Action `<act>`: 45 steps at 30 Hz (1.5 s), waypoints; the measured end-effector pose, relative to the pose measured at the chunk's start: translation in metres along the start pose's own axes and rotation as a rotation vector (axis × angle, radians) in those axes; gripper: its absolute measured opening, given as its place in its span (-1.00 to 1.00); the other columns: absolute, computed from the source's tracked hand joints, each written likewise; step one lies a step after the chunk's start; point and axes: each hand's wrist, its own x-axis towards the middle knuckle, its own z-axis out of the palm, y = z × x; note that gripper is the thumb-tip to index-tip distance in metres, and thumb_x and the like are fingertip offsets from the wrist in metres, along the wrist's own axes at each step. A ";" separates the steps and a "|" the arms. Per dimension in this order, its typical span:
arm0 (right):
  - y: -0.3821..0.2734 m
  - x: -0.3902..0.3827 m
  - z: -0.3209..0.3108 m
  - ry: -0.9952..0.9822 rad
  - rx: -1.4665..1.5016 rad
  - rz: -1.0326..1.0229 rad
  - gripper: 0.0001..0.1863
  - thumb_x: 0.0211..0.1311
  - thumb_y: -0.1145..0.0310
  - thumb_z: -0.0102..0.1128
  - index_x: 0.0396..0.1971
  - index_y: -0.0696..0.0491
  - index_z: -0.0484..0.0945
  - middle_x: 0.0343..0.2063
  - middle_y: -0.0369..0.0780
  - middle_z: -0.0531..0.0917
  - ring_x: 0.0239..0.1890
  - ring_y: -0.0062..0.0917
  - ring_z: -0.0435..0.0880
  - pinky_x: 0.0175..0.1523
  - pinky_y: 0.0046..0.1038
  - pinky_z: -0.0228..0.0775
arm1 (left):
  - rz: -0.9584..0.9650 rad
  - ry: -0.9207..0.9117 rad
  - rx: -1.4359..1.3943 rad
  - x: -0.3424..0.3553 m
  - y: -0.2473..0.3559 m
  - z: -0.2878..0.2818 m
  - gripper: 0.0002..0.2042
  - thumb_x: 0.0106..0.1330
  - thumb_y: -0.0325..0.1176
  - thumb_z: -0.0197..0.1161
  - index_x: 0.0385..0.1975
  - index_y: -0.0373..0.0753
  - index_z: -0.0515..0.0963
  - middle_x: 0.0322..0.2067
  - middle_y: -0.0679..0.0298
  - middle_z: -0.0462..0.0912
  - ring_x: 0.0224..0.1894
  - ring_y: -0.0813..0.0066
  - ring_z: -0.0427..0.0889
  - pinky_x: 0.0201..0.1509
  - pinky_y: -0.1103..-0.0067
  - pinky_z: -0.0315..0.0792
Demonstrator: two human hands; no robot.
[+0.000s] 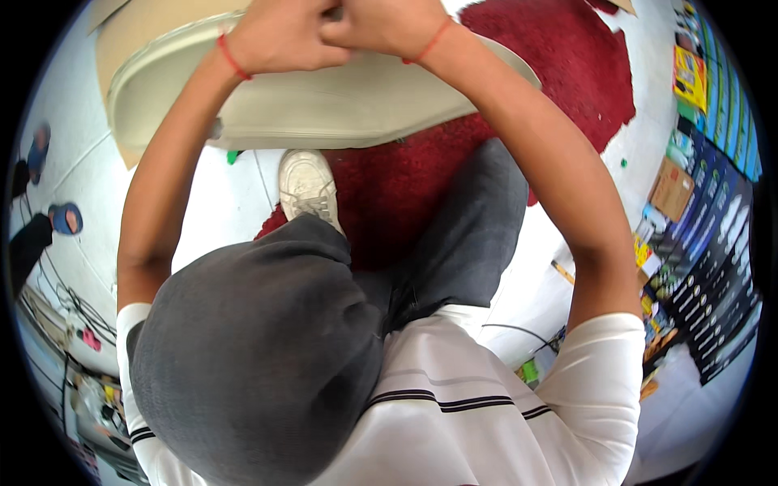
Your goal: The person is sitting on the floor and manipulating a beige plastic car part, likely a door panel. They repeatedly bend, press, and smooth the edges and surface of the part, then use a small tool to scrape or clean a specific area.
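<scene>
A long cream moulded panel [324,105] with a raised rim lies crosswise at the top of the head view, in front of my white sneaker [304,186]. My left hand [296,32] and my right hand [377,24] meet over its far part, fingers curled and nearly touching. A small dark spot shows between them, but I cannot make out what they grip. Both wrists have a thin red string. Beneath the panel's right part is a shaggy red mat [567,73].
Tan cardboard [130,57] lies under the panel's left end. Another person's feet in blue slides [65,219] are at the left, near tangled cables [65,292]. Along the right stand stacked packages and a cardboard box [671,189]. My bent legs are below the panel.
</scene>
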 end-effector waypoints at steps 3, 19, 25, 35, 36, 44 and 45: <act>0.011 -0.018 -0.020 -0.088 -0.050 0.011 -0.50 0.09 0.13 0.32 -0.05 0.02 0.36 -0.60 -0.05 0.68 -0.49 -0.02 0.72 -0.37 -0.01 0.52 | 0.217 0.258 0.025 -0.003 -0.004 0.012 -0.62 0.19 -0.11 0.54 -0.31 -0.29 0.58 -0.49 0.14 0.58 -0.42 0.25 0.57 -0.26 0.47 0.47; 0.097 -0.120 -0.106 -0.275 -0.019 0.063 -0.75 0.07 0.20 0.36 -0.41 0.06 0.58 -0.56 -0.12 0.67 -0.45 -0.16 0.72 -0.32 -0.18 0.56 | 0.008 -0.108 0.129 0.019 0.009 -0.006 -0.62 -0.05 -0.11 0.50 -0.43 -0.34 0.68 -0.42 -0.08 0.71 -0.33 -0.13 0.70 -0.19 0.19 0.58; 0.050 -0.061 -0.056 -0.116 -0.040 0.111 -0.64 -0.01 0.06 0.38 -0.44 0.07 0.61 -0.54 -0.02 0.70 -0.40 -0.02 0.74 -0.23 -0.04 0.59 | 0.151 -0.301 -0.050 0.067 0.031 0.021 -0.67 -0.02 -0.14 0.48 -0.45 -0.31 0.68 -0.48 -0.12 0.68 -0.41 -0.12 0.68 -0.24 0.19 0.55; 0.090 -0.150 -0.106 -0.117 0.240 0.384 -0.63 0.01 0.26 0.45 -0.20 0.10 0.62 -0.48 -0.10 0.73 -0.43 -0.25 0.76 -0.26 -0.28 0.60 | 0.066 -0.118 -0.024 0.046 0.029 0.027 -0.65 0.12 -0.23 0.52 -0.36 -0.40 0.57 -0.47 -0.05 0.57 -0.40 0.03 0.55 -0.22 0.31 0.45; 0.088 -0.154 -0.110 -0.100 0.355 0.412 -0.64 0.03 0.28 0.44 -0.18 0.12 0.64 -0.47 -0.09 0.75 -0.43 -0.28 0.77 -0.26 -0.31 0.60 | 0.047 -0.154 -0.017 0.046 0.031 0.024 -0.65 0.13 -0.25 0.51 -0.36 -0.42 0.56 -0.47 -0.08 0.56 -0.39 0.01 0.54 -0.21 0.30 0.44; 0.053 -0.161 -0.093 0.190 0.308 0.535 -0.78 0.04 0.35 0.39 -0.33 0.16 0.70 -0.51 0.01 0.69 -0.43 -0.20 0.78 -0.27 -0.32 0.59 | 0.174 -0.290 -0.252 0.088 0.078 0.042 -0.67 0.25 -0.17 0.46 -0.27 -0.38 0.67 -0.45 -0.01 0.69 -0.37 0.15 0.69 -0.20 0.35 0.55; 0.048 -0.162 -0.088 0.241 0.333 0.553 -0.81 0.08 0.36 0.38 -0.35 0.15 0.71 -0.52 -0.05 0.70 -0.47 -0.35 0.77 -0.28 -0.36 0.58 | 0.205 -0.325 -0.234 0.103 0.079 0.048 -0.68 0.17 -0.18 0.49 -0.34 -0.36 0.68 -0.44 -0.05 0.71 -0.37 0.05 0.70 -0.20 0.30 0.56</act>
